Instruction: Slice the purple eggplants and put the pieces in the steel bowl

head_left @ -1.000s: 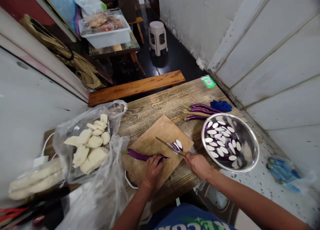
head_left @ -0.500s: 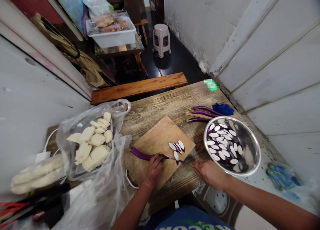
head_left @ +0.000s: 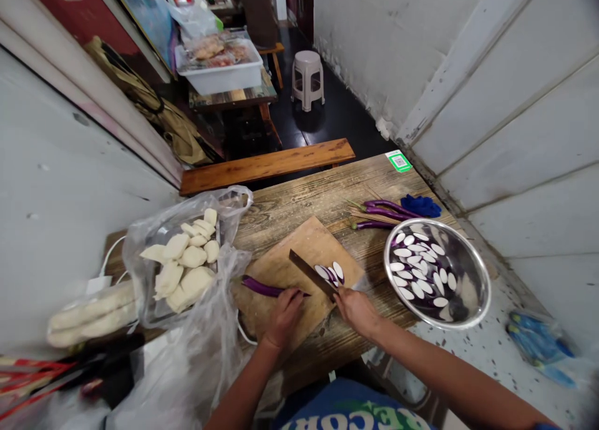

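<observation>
A thin purple eggplant lies on the wooden cutting board. My left hand presses down on its cut end. My right hand grips a knife whose blade slants up and to the left over the board. A few white oval slices lie just beyond the blade. To the right, a steel bowl holds several more slices. Whole eggplants lie behind the bowl.
A clear plastic bag with pale dough pieces sits left of the board on the wooden table. A blue cloth lies near the wall. A bench, a plastic stool and a white tub stand beyond.
The knife lay low across the eggplant half a second ago; now its blade is raised and angled left. My right hand has moved left, closer to the board. The head camera shifted slightly.
</observation>
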The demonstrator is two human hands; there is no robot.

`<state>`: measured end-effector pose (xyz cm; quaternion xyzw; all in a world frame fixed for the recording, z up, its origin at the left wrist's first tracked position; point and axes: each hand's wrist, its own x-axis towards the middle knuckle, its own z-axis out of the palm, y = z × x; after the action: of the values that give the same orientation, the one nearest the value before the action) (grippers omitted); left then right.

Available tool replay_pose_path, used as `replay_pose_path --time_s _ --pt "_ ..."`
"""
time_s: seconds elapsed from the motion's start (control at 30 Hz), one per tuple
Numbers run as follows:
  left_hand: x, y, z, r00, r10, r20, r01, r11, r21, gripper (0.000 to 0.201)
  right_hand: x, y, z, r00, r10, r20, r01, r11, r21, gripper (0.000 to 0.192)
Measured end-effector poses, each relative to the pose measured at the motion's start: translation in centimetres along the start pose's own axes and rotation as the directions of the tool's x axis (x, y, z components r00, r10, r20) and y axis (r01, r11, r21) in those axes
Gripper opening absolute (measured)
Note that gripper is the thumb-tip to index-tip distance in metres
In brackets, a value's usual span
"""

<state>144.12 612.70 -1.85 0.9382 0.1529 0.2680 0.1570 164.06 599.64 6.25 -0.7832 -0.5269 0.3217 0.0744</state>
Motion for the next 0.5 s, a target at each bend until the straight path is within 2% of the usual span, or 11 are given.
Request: replay_pose_path --time_s 0.13,0.2,0.3,0.5 --pt "-0.7 -0.5 -0.7 1.000 -0.030 0.010 0.028 0.990 0.142 0.031 -0.8 0.8 -1.0 0.999 -0.042 -0.015 0.042 0.999 -0.034 0.033" --pt "-1.1 -0.7 -0.7 0.999 -0.006 0.039 0.001 0.994 0.109 0.034 -1.5 1.0 -1.4 0.996 -0.087 -0.013 0.086 0.995 -0.057 0.033" --pt "-1.3 -1.0 -0.4 1.000 0.026 0.009 -0.026 0.999 0.027 0.031 -2.8 0.8 -1.9 0.992 -0.128 0.003 0.128 0.988 -0.088 0.034" --pt "-1.3 -0.7 0.1 0.998 0.058 -0.010 -0.058 0.998 -0.009 0.020 -4.3 0.4 -3.0 0.982 -0.146 0.116 0.164 0.973 -0.162 0.034"
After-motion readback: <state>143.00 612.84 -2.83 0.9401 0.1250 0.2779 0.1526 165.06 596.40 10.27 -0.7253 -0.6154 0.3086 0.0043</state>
